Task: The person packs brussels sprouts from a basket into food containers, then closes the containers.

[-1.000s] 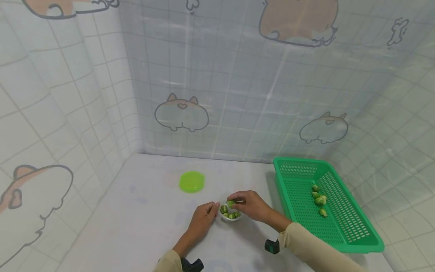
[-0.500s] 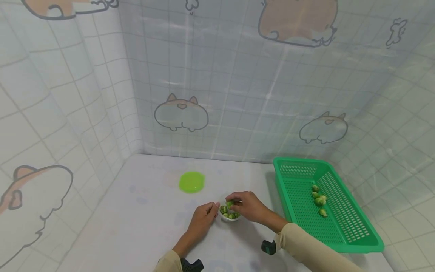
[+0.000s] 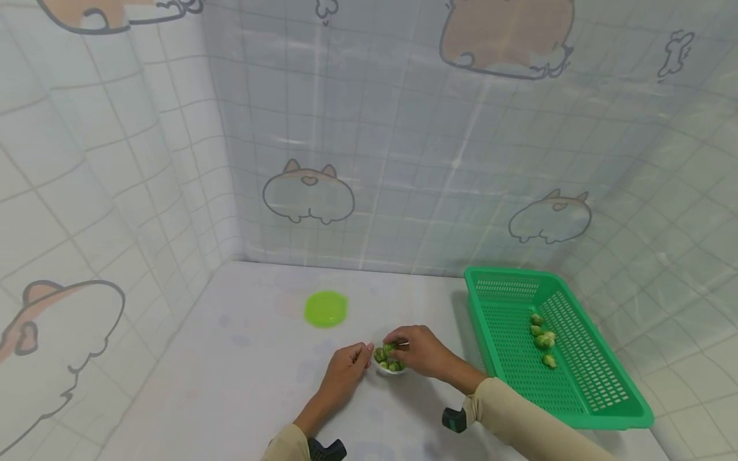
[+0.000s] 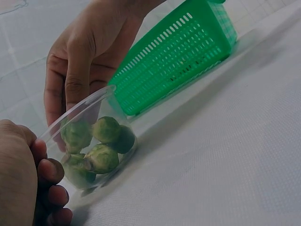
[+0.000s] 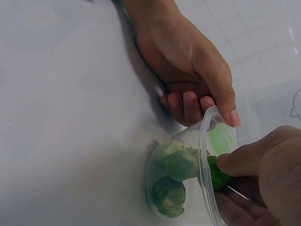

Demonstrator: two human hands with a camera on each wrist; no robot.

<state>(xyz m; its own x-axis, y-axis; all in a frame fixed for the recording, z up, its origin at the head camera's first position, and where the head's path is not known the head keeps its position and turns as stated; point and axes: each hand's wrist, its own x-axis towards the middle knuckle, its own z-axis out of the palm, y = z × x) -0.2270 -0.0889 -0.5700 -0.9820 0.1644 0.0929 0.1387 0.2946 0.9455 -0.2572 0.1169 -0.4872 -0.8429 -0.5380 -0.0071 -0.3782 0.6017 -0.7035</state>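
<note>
A clear round plastic tub [image 4: 96, 99] stands on the white table with several Brussels sprouts [image 4: 104, 157] inside. My left hand [image 3: 343, 374] pinches the tub's rim between thumb and curled fingers, as the right wrist view shows. My right hand [image 3: 425, 351] reaches in over the opposite side of the rim. Its thumb and fingers pinch a green Brussels sprout [image 5: 218, 173] at the tub's mouth, just above the others. The fingers partly cover that sprout in the head view.
A green perforated basket [image 3: 489, 339] stands at the right, with several Brussels sprouts [image 3: 544, 340] on its floor. Behind the tub, to the left, a bright green round lid [image 3: 325, 309] lies flat. Tile-patterned curtains [image 3: 369, 160] enclose the table's back and sides.
My right hand has lowered slightly, bringing the pinched Brussels sprout from above the rim down into the tub's mouth. The left hand stays at the rim.
</note>
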